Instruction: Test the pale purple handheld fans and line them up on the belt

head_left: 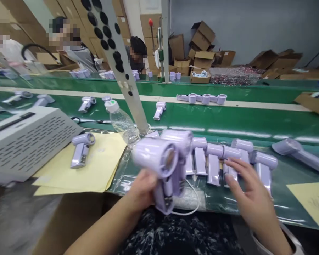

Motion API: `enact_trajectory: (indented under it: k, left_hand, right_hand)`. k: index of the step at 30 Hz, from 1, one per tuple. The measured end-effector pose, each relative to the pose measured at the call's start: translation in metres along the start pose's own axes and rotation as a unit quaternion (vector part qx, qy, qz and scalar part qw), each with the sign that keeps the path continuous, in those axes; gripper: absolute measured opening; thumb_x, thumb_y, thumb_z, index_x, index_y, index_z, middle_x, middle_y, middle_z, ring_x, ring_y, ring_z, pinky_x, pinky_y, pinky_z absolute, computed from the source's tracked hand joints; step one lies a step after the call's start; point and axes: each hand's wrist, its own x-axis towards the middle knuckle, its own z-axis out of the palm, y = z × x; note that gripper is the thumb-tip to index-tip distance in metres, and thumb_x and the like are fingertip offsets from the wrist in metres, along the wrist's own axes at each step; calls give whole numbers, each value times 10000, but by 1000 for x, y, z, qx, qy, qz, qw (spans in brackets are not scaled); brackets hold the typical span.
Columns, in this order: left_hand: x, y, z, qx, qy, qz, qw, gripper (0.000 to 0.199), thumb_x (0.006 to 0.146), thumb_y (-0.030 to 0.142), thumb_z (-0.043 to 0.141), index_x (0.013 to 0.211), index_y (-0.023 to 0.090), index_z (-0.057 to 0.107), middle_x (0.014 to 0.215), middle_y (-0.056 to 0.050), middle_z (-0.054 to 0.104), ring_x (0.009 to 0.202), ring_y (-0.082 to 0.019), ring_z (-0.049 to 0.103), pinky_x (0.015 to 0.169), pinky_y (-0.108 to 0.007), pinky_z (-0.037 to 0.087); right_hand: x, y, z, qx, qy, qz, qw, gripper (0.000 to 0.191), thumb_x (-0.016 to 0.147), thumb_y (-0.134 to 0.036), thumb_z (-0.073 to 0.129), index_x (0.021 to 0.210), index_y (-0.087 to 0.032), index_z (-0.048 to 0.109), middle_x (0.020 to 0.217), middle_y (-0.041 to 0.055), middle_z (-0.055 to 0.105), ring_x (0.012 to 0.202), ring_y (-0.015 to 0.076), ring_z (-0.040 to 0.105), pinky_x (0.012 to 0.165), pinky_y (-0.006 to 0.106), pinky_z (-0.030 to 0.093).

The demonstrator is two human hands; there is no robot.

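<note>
My left hand (145, 187) is closed around the handles of lavender handheld fan housings (155, 154), at least two bunched together and slightly blurred. Each has a round barrel on top, and the front one's handle is open with parts showing inside. My right hand (251, 196) is spread, thumb and fingers apart, above a row of similar housings (214, 166) on the green bench. Its fingertips overlap one housing (231, 153) in the row; whether they touch it I cannot tell. A white cable (198, 198) and a clear plastic bag (187, 202) lie beneath the held housings.
A perforated grey metal box (39, 138) and yellow paper (103, 159) with one housing (81, 150) are at left. A plastic bottle (122, 124) leans by a slanted post (127, 78). Beyond runs a green conveyor (244, 120) carrying housings. People sit across it.
</note>
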Motion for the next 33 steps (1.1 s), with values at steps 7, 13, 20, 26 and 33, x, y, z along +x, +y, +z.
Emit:
enact_trajectory:
  k: [7, 13, 20, 26, 33]
  left_hand:
    - [0, -17, 28, 14, 38, -16, 999, 571, 856, 534, 762, 1302, 206, 623, 1226, -135, 743, 1099, -312, 724, 1010, -474, 563]
    - [-2, 6, 18, -40, -3, -119, 992, 436, 898, 433, 711, 1258, 196, 649, 1140, -116, 776, 1068, -332, 742, 908, -452, 616]
    - [-1, 14, 21, -81, -79, -192, 975, 474, 911, 270, 682, 1373, 197, 605, 1358, -150, 694, 1301, -362, 638, 1047, -525, 555]
    - [10, 0, 23, -38, -56, -167, 984, 419, 797, 281, 862, 1160, 149, 700, 1109, -119, 771, 1008, -260, 761, 935, -388, 614]
    - [15, -7, 18, -28, -6, -155, 987, 474, 752, 472, 879, 1025, 110, 741, 819, -58, 716, 718, -144, 687, 685, -231, 595]
  right_hand:
    - [-7, -49, 41, 436, -216, 106, 867, 460, 813, -438, 860, 1199, -268, 675, 1180, 95, 773, 1117, 285, 732, 991, 429, 601]
    - [-12, -52, 34, 473, -233, 173, 832, 688, 585, -558, 970, 1131, -246, 690, 1105, 129, 795, 946, 348, 788, 879, 495, 656]
    - [-14, -47, 24, 470, -187, 199, 839, 623, 706, -663, 853, 1145, -255, 682, 1149, 145, 778, 1039, 382, 747, 794, 494, 657]
    - [-9, -56, 22, 517, -195, 221, 803, 325, 968, -516, 554, 1093, -259, 711, 1119, 96, 764, 1038, 301, 723, 929, 478, 609]
    - [-7, -66, 26, 579, -230, 228, 749, 413, 996, -493, 465, 832, -192, 696, 772, 68, 635, 625, 170, 576, 559, 290, 545]
